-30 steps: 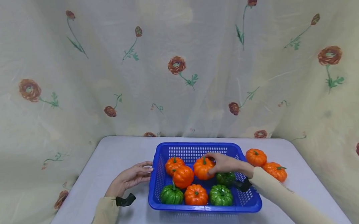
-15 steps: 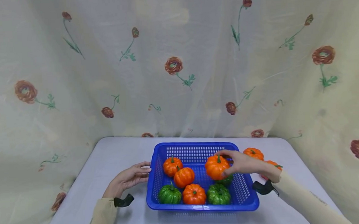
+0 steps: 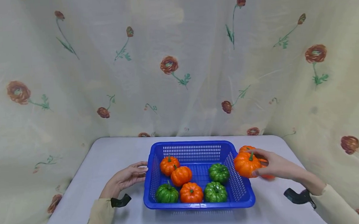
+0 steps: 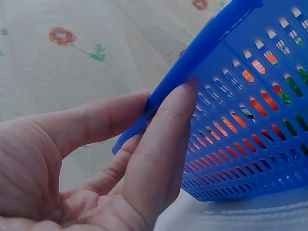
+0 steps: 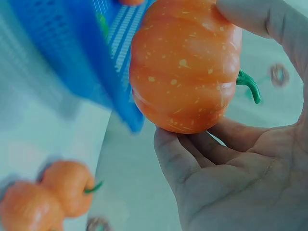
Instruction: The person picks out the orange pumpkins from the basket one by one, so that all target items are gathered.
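My right hand (image 3: 281,166) grips an orange toy pumpkin (image 3: 245,165) with a green stem, held up at the right rim of a blue plastic basket (image 3: 198,206). In the right wrist view, the thumb and fingers press opposite sides of this pumpkin (image 5: 185,67). At the basket's left side, my left hand (image 3: 126,177) pinches its rim; the left wrist view has the blue rim (image 4: 187,57) between thumb and fingers. Inside the basket lie three orange pumpkins (image 3: 191,192) and three green ones (image 3: 215,192).
Two more orange pumpkins sit on the white table (image 3: 118,151) right of the basket, partly hidden by my right hand; the right wrist view shows them as a near pumpkin (image 5: 31,207) and another pumpkin (image 5: 72,187). A flowered curtain (image 3: 197,101) hangs around the table.
My right hand has lifted the orange pumpkin from inside the basket and carried it right, to the rim. A green pumpkin it covered now shows. My left hand stays at the basket's left rim.
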### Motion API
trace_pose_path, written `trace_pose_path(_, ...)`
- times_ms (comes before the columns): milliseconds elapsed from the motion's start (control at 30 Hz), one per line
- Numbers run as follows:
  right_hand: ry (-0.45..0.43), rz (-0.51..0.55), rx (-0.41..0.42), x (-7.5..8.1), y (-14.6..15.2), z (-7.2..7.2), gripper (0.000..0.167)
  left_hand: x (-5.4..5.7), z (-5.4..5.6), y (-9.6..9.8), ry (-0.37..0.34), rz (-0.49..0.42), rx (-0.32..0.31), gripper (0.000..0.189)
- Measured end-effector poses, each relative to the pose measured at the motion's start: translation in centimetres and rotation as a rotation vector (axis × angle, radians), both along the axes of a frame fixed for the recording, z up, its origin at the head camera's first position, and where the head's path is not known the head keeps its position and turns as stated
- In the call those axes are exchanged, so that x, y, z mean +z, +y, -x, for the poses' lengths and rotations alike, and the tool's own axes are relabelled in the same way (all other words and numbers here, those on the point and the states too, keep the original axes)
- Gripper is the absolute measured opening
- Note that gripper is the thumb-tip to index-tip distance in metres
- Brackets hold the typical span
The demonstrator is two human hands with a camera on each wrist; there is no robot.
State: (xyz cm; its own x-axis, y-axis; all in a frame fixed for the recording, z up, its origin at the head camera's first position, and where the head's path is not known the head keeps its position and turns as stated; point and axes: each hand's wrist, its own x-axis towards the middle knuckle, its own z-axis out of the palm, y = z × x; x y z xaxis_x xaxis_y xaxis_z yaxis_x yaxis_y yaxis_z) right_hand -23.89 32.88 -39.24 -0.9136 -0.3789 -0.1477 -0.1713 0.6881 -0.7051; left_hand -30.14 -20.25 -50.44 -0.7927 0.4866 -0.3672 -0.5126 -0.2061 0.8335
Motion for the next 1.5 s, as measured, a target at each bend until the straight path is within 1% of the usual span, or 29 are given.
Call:
trace_pose_path(167,-0.035,0.007,-0.093,-1.1,3.1,-1.0,0.073,-0.1,0.0,-0.2,0.011,0.001,-0.001,0.048)
trace_pose_path(300,-0.098,-0.021,-0.177,-2.5,5.5,-1.6,0.077,-0.1,-0.1,-0.3,0.007,0.004,0.001,0.050)
trace_pose_path(400,-0.151,-0.053,-0.225,-3.6,6.8,-1.7,0.081,-0.1,-0.2,-0.4,0.002,0.012,0.005,0.051)
trace_pose_path(567,-0.194,-0.095,-0.269,-5.8,7.9,-1.3,0.086,0.0,-0.2,-0.6,0.008,0.010,0.009,0.048)
trace_pose_path(700,-0.203,-0.104,-0.280,-7.5,8.0,-0.9,0.087,0.0,-0.2,-0.6,0.010,-0.006,0.009,0.047)
trace_pose_path(800,-0.207,-0.105,-0.308,-8.5,7.9,-0.7,0.090,-0.1,-0.2,-0.5,0.009,-0.008,0.004,0.047)
trace_pose_path(867,-0.194,-0.113,-0.328,-9.0,7.8,-0.6,0.091,-0.2,-0.2,-0.5,0.008,-0.008,0.000,0.048)
trace_pose_path(933,-0.164,-0.120,-0.332,-9.4,7.7,-0.5,0.090,-0.2,-0.3,-0.4,0.007,-0.007,-0.001,0.050)
trace_pose_path(1100,-0.092,-0.111,-0.346,-10.3,7.9,-0.1,0.089,-0.1,-0.2,-0.1,-0.001,-0.001,0.009,0.052)
trace_pose_path(1333,-0.108,-0.114,-0.382,-11.5,8.2,0.5,0.094,0.0,-0.2,0.1,0.002,0.007,0.004,0.050)
trace_pose_path(1500,-0.120,-0.099,-0.400,-11.5,8.1,0.6,0.099,0.1,-0.1,0.1,-0.001,0.005,0.005,0.051)
